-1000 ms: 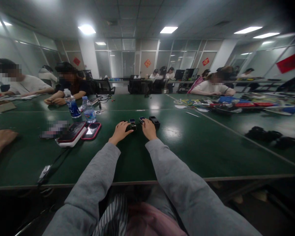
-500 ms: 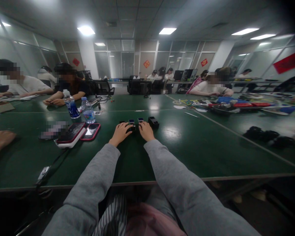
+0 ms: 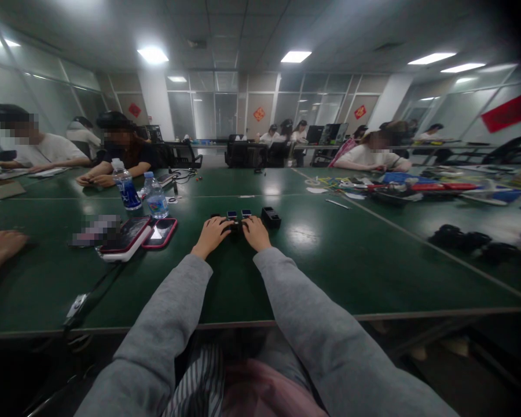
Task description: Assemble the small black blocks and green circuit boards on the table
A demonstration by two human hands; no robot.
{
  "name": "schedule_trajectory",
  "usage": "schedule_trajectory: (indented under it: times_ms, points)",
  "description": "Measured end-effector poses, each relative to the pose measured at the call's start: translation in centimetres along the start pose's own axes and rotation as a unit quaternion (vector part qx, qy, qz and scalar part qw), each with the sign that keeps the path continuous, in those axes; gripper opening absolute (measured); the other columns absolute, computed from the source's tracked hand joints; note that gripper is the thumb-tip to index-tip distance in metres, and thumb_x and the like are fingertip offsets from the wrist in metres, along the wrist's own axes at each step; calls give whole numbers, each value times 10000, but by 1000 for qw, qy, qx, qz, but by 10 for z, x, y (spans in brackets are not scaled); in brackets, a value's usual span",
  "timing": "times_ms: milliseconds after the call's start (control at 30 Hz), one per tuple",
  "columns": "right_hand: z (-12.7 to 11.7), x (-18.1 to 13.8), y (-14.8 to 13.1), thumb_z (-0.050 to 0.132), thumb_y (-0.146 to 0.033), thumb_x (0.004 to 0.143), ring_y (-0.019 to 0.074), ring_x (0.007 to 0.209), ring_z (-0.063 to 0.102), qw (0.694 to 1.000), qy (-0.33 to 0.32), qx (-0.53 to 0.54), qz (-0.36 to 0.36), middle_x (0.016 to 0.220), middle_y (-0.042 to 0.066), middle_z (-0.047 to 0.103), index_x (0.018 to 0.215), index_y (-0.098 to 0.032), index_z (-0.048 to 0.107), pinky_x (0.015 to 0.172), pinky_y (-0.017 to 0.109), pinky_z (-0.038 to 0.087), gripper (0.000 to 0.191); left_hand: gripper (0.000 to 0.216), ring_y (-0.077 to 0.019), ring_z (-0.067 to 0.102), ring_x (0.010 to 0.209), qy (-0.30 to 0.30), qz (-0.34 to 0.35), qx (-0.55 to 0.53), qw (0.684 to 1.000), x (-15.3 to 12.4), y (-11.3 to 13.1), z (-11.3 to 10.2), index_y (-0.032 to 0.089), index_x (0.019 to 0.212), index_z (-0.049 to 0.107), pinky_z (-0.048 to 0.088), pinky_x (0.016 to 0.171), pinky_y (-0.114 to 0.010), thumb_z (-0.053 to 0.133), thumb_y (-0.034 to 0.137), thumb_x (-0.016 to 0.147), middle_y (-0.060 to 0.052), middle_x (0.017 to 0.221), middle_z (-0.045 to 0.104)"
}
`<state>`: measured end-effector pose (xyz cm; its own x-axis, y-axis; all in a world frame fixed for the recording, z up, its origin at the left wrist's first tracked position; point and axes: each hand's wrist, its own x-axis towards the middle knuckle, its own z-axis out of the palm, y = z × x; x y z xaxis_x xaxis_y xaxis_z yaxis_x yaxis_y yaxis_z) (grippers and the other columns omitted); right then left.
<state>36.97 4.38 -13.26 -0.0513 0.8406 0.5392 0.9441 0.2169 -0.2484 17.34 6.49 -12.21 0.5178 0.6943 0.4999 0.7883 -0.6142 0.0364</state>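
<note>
Green desk (image 3: 330, 284) stretches wide before you, a clear bottle (image 3: 157, 200) standing on its left part. Past your hands, a left device (image 3: 231, 214) and a right device (image 3: 246, 213), each with a small screen, sit side by side; a black box (image 3: 271, 217) is just to their right. Your left hand (image 3: 212, 234) and right hand (image 3: 256, 231) reach toward them, fingers bent; whether these pinch or only rest can't be told. You seem to be adjusting the pair, so the next move likely calls for a light, even touch.
</note>
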Motion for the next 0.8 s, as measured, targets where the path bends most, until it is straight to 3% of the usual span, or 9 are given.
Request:
schedule_trajectory:
  times_ms: [800]
  points:
    - [1, -1, -2, 457, -248, 927, 239, 1123, 436, 1000, 11, -3, 2, 1206, 125, 504, 1147, -180, 607, 931, 371, 427, 275, 353, -241, 438, 1263, 4, -7, -23, 1000, -1, -5, -1, 312, 1272, 558, 335, 1051, -435, 523, 343, 922, -56, 1329, 548]
